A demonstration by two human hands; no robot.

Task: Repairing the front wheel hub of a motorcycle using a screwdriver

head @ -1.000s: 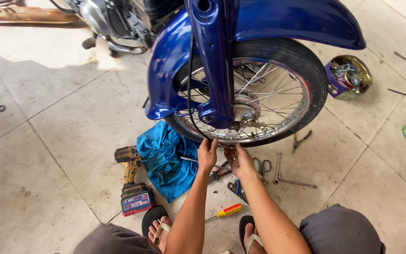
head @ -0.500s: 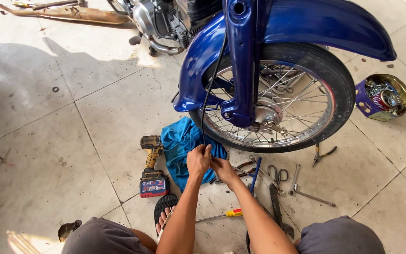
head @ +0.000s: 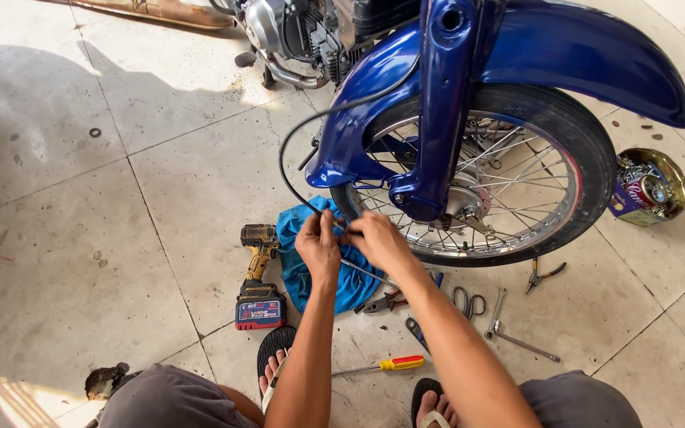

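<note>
hands (head: 350, 242) lowered, pinching black cable (head: 287, 170)

Glossy blue painted metal mudguard (head: 588, 59) over a matt black rubber tyre (head: 588, 150) with shiny metal spokes (head: 517, 178), crumpled blue cloth (head: 299, 254) on the dusty, rough concrete floor (head: 81, 238).

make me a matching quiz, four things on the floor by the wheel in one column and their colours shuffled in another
Things:
1. cloth
2. cordless drill
3. screwdriver handle
4. round tin

Colours:
A. yellow with red tip
B. gold
C. blue-teal
D. dull yellow and black

Pairs: 1-C, 2-D, 3-A, 4-B
</note>
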